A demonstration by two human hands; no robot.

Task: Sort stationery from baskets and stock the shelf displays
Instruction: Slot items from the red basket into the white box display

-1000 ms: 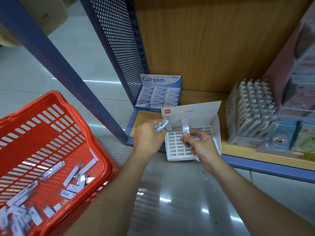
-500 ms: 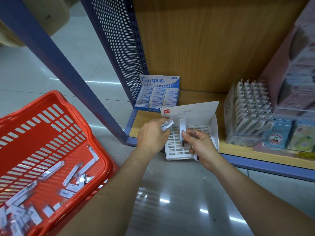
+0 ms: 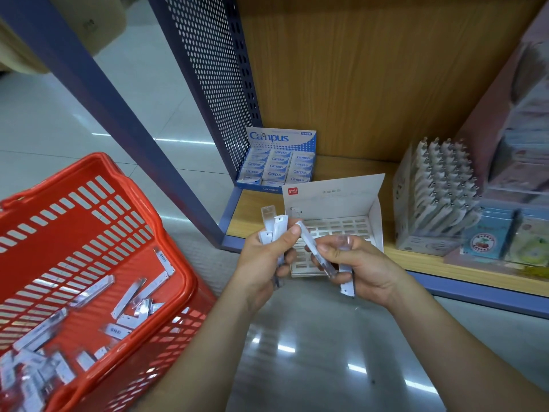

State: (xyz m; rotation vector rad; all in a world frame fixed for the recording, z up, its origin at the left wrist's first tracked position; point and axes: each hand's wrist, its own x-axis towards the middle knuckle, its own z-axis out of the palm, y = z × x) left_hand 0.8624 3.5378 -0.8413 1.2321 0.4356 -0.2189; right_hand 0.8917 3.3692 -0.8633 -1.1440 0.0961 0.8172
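Left hand [image 3: 263,264]: curled round a bunch of cases [image 3: 274,230], ends sticking up.
Right hand [image 3: 364,270]: pinched a single case [image 3: 315,251]; maybe held a second, too blurry to tell.
White box [image 3: 334,200]: on the shelf [image 3: 421,261], just behind both hands, flap up.
Red basket [image 3: 38,248]: at the left, loose cases [image 3: 127,295] inside.

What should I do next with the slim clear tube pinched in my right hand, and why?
Probably lower the right hand and push its slim clear plastic tube into an open slot of the white slotted cardboard display box. The visible slots look empty, and the left hand grips more tubes.
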